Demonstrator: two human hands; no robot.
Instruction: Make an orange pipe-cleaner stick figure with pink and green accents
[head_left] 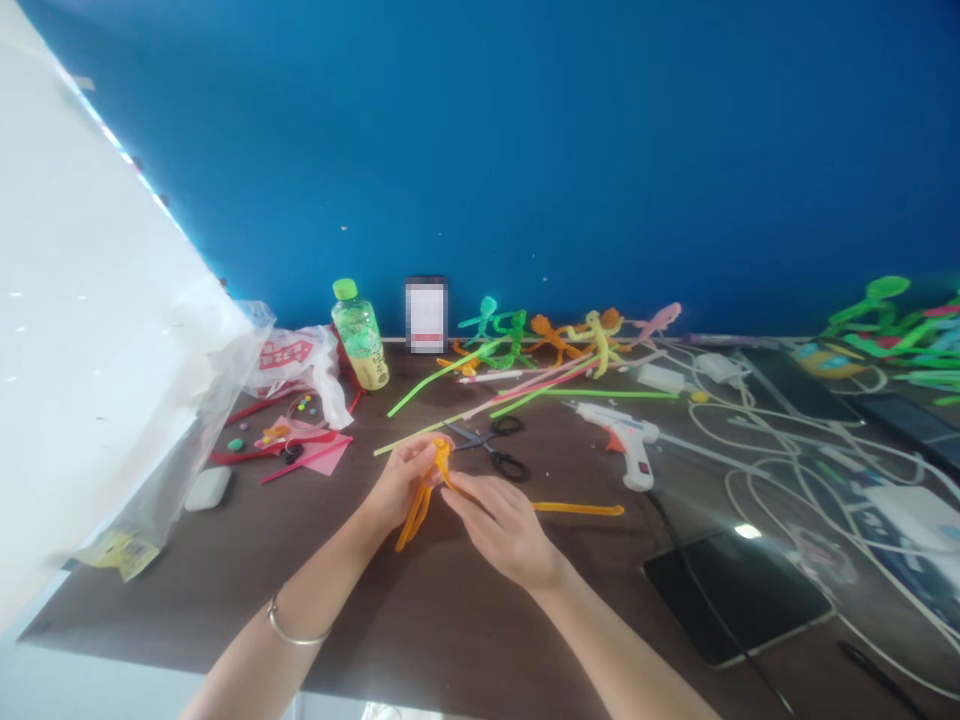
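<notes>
My left hand (403, 482) pinches an orange fuzzy pipe-cleaner piece (442, 455), looped at its top, with folded strands hanging below. Close beside it, my right hand (501, 522) has its fingers closed on the same orange strand; a long straight orange length (577, 508) sticks out to the right from behind this hand. Black-handled scissors (491, 447) lie just beyond my hands. Farther back stand small pipe-cleaner figures, among them a green one (515, 340), an orange one (555, 338) and a yellow one (598, 342).
A white glue gun (630, 445) and a dark tablet (735, 595) lie to the right among white cables. Behind are a green-capped bottle (361, 335) and an upright phone (427, 315). Plastic bags (296, 362) and a white case (208, 488) are on the left.
</notes>
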